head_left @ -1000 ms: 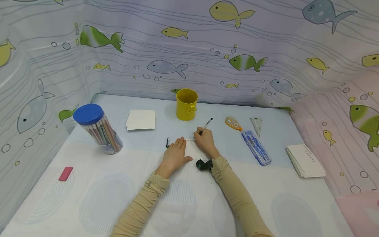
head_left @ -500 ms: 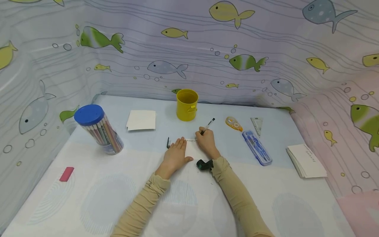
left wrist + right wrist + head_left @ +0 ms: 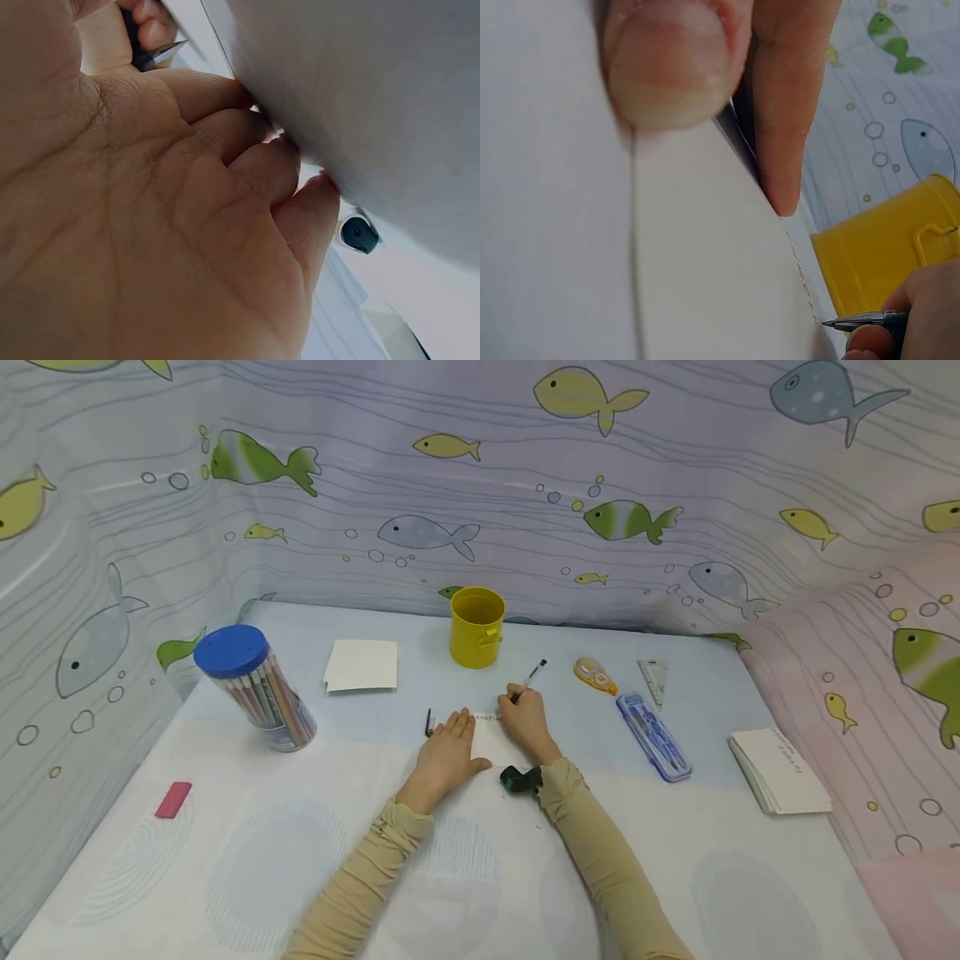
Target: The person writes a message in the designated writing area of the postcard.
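A small white card (image 3: pixel 491 742) lies on the table with a line of small writing along its far edge. My left hand (image 3: pixel 448 750) rests flat on the card's left part, fingers straight. My right hand (image 3: pixel 529 723) grips a black pen (image 3: pixel 529 680), whose tip (image 3: pixel 829 324) touches the card at the right end of the written line. In the left wrist view my palm and fingers (image 3: pixel 247 150) press the card (image 3: pixel 360 90). A black pen cap (image 3: pixel 428 722) lies just left of my left hand.
Behind the card stand a yellow cup (image 3: pixel 477 627) and a white paper stack (image 3: pixel 362 665). On the left are a blue-lidded pencil jar (image 3: pixel 255 689) and a red eraser (image 3: pixel 173 799). On the right lie correction tape (image 3: pixel 595 675), a triangle ruler (image 3: pixel 654 678), a blue case (image 3: pixel 652 735) and a card stack (image 3: pixel 780 770).
My right hand and the pen have edged slightly to the right along the written line. The left hand stays flat on the card.
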Demonstrator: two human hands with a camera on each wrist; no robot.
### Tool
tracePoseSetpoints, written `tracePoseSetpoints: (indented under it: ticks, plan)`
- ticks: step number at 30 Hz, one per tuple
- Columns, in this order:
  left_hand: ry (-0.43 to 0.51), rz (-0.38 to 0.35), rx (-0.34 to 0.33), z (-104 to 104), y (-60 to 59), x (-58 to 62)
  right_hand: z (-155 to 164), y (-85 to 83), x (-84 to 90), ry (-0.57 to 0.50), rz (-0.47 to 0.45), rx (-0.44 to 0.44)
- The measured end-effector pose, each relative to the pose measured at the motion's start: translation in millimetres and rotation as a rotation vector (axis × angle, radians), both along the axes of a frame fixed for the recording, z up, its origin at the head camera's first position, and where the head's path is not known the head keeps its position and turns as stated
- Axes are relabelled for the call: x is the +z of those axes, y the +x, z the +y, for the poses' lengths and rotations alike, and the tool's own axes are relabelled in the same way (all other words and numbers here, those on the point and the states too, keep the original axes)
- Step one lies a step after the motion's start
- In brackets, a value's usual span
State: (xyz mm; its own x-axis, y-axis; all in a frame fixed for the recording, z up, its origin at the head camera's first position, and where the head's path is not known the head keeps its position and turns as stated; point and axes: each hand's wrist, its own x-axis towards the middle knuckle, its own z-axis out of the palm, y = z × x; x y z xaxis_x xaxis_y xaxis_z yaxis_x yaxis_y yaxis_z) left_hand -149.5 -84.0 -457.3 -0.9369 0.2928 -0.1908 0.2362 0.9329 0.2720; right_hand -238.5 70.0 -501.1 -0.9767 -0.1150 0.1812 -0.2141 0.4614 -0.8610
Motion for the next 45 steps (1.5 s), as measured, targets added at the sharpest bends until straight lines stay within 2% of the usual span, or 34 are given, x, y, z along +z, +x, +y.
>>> tracePoseSetpoints:
  ticks: [14, 25, 29, 45]
  plan:
    - [-0.017, -0.003, -0.005, 0.4, 0.9, 1.7, -2.0, -0.4, 0.5, 0.035, 0.068, -0.036]
    - [-0.011, -0.006, -0.002, 2.3, -0.4, 1.7, 0.9, -0.5, 1.1, 0.066, 0.031, 0.002]
    - [-0.011, -0.004, 0.006, 1.2, 0.4, 1.8, 0.3, -0.1, 0.6, 0.030, 0.038, 0.015]
    - [-0.018, 0.005, -0.001, 0.7, 0.3, 1.8, -0.2, -1.1, -1.8, 0.017, 0.024, -0.004]
